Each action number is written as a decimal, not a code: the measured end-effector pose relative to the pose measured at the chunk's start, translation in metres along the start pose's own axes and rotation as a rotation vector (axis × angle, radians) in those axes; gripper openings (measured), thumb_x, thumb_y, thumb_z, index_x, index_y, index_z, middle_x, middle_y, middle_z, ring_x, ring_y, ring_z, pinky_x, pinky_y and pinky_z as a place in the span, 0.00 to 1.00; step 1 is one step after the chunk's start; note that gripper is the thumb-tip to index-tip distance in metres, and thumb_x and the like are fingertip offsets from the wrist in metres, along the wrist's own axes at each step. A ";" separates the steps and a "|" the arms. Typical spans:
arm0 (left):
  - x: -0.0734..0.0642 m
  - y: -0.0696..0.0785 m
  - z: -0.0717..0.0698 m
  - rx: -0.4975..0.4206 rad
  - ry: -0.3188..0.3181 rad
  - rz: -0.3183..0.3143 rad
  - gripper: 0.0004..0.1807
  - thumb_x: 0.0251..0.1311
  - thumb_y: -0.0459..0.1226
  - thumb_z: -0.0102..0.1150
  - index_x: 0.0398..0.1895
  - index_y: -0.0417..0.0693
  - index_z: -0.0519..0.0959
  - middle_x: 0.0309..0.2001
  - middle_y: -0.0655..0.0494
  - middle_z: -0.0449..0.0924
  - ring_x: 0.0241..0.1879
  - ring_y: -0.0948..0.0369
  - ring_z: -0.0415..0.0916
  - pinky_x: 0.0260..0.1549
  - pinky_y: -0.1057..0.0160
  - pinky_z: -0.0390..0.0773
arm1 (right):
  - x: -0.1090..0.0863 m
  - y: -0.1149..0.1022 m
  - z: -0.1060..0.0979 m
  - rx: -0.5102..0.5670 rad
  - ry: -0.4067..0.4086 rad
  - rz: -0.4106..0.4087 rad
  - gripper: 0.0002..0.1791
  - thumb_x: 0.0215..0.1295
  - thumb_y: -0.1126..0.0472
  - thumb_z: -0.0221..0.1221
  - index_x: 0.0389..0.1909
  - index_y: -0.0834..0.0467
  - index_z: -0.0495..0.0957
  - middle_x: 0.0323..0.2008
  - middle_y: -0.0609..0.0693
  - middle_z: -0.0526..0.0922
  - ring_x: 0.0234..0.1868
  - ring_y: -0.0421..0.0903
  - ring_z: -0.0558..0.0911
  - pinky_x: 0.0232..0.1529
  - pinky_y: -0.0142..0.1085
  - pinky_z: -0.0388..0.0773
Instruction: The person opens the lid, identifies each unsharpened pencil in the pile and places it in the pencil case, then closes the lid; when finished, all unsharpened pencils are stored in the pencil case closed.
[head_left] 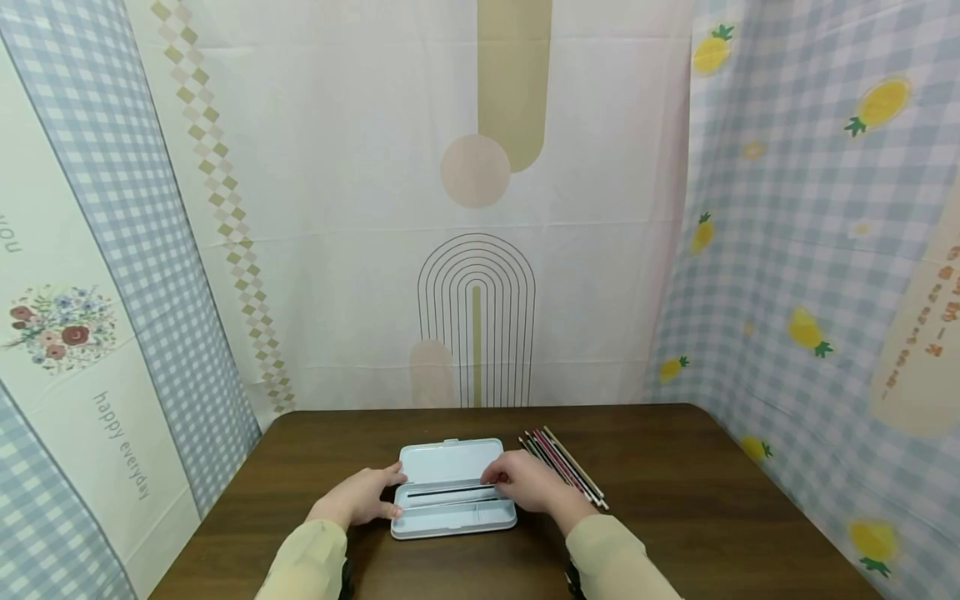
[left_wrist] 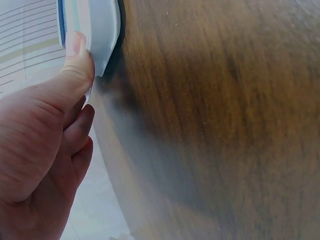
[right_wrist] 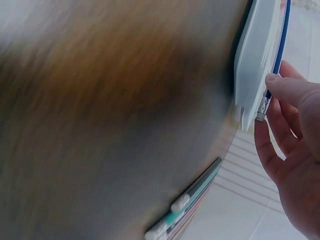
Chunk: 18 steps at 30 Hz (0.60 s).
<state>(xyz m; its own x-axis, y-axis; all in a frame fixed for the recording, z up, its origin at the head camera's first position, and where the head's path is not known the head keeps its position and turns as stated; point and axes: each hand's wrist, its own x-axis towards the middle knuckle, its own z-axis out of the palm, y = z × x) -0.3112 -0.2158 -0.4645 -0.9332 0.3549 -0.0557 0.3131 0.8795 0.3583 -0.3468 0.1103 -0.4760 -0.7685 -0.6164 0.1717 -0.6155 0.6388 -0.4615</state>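
A pale blue-white pencil case (head_left: 452,462) lies open on the table, its lid tipped back on the far side. My left hand (head_left: 363,493) holds the case's left end, thumb on the near tray and fingers up by the lid. In the left wrist view the thumb (left_wrist: 75,62) presses the case's edge. My right hand (head_left: 525,479) pinches a dark blue pencil (right_wrist: 281,50) near its eraser end, between thumb and fingers. Seen from the head, that pencil (head_left: 450,492) stretches lengthwise over the case's rear compartment.
Several pencils (head_left: 562,464) lie side by side on the brown table (head_left: 675,500), just right of the right hand. Their eraser ends point toward the near right. A patterned cloth (head_left: 337,250) hangs behind the table, with checked cloth at both sides.
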 end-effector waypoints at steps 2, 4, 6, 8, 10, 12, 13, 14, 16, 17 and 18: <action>0.000 0.000 0.000 -0.007 0.002 -0.010 0.33 0.59 0.41 0.78 0.68 0.43 0.82 0.75 0.42 0.72 0.72 0.38 0.71 0.69 0.38 0.70 | 0.002 -0.003 0.003 -0.022 -0.007 0.000 0.12 0.72 0.71 0.66 0.46 0.53 0.92 0.43 0.40 0.90 0.47 0.38 0.85 0.54 0.41 0.84; 0.000 0.000 0.001 -0.009 0.003 -0.012 0.33 0.59 0.41 0.78 0.68 0.43 0.82 0.75 0.42 0.72 0.72 0.38 0.71 0.69 0.38 0.71 | 0.004 -0.006 0.005 -0.034 -0.009 -0.003 0.11 0.71 0.71 0.66 0.45 0.53 0.92 0.43 0.41 0.90 0.47 0.38 0.85 0.54 0.41 0.84; -0.001 0.001 0.000 -0.012 0.005 -0.014 0.33 0.59 0.41 0.78 0.68 0.43 0.82 0.75 0.42 0.73 0.71 0.39 0.72 0.69 0.38 0.71 | 0.005 -0.009 0.007 -0.043 -0.010 -0.004 0.11 0.71 0.71 0.67 0.45 0.53 0.92 0.42 0.41 0.90 0.47 0.38 0.85 0.53 0.40 0.84; -0.002 0.002 0.000 -0.012 0.008 -0.012 0.33 0.59 0.41 0.78 0.68 0.43 0.82 0.75 0.42 0.73 0.71 0.39 0.72 0.68 0.39 0.71 | 0.006 -0.011 0.007 -0.056 -0.009 -0.007 0.11 0.71 0.71 0.67 0.45 0.53 0.92 0.42 0.41 0.90 0.46 0.38 0.85 0.53 0.40 0.85; -0.002 0.003 -0.001 -0.014 0.012 -0.011 0.33 0.59 0.41 0.78 0.68 0.43 0.82 0.75 0.42 0.73 0.72 0.39 0.72 0.69 0.39 0.71 | 0.006 -0.013 0.008 -0.065 -0.003 -0.003 0.11 0.71 0.71 0.67 0.45 0.53 0.92 0.42 0.40 0.90 0.46 0.37 0.85 0.53 0.39 0.85; -0.002 0.003 -0.002 -0.012 0.016 -0.011 0.33 0.60 0.40 0.78 0.69 0.42 0.82 0.75 0.42 0.72 0.72 0.39 0.72 0.69 0.39 0.71 | 0.007 -0.013 0.008 -0.072 0.000 0.000 0.11 0.71 0.70 0.67 0.46 0.53 0.92 0.42 0.40 0.90 0.47 0.37 0.85 0.53 0.39 0.85; -0.002 0.003 -0.002 -0.011 0.019 -0.010 0.33 0.60 0.40 0.78 0.69 0.42 0.82 0.75 0.42 0.72 0.72 0.39 0.72 0.69 0.39 0.71 | 0.007 -0.014 0.008 -0.076 0.002 0.000 0.11 0.71 0.70 0.67 0.46 0.53 0.92 0.43 0.40 0.90 0.47 0.37 0.85 0.53 0.39 0.85; -0.002 0.003 -0.002 -0.012 0.021 -0.010 0.33 0.60 0.40 0.78 0.69 0.42 0.82 0.75 0.42 0.72 0.72 0.39 0.72 0.69 0.39 0.71 | 0.007 -0.015 0.008 -0.076 0.005 0.000 0.11 0.71 0.70 0.67 0.46 0.53 0.92 0.43 0.40 0.90 0.47 0.37 0.85 0.54 0.39 0.85; -0.002 0.002 -0.002 -0.014 0.025 -0.004 0.33 0.59 0.40 0.78 0.68 0.42 0.82 0.75 0.41 0.72 0.71 0.39 0.72 0.69 0.39 0.71 | 0.007 -0.016 0.008 -0.081 0.016 -0.009 0.10 0.72 0.70 0.67 0.45 0.53 0.92 0.43 0.40 0.90 0.48 0.38 0.86 0.54 0.40 0.85; -0.002 0.002 -0.002 -0.015 0.026 -0.001 0.33 0.59 0.40 0.78 0.68 0.42 0.82 0.75 0.41 0.72 0.71 0.39 0.72 0.69 0.39 0.71 | 0.007 -0.016 0.008 -0.086 0.021 -0.012 0.10 0.72 0.70 0.67 0.45 0.53 0.92 0.43 0.41 0.90 0.48 0.39 0.86 0.54 0.40 0.85; -0.003 0.002 -0.002 -0.017 0.028 0.003 0.33 0.59 0.40 0.78 0.68 0.42 0.82 0.75 0.41 0.73 0.71 0.39 0.72 0.69 0.40 0.71 | 0.007 -0.017 0.008 -0.091 0.028 -0.013 0.11 0.72 0.70 0.66 0.45 0.53 0.92 0.43 0.41 0.90 0.49 0.39 0.86 0.55 0.41 0.84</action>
<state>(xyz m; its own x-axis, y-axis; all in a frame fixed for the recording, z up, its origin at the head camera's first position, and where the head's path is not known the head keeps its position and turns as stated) -0.3083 -0.2156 -0.4617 -0.9370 0.3482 -0.0286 0.3130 0.8730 0.3739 -0.3403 0.0918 -0.4737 -0.7640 -0.6127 0.2021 -0.6380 0.6708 -0.3781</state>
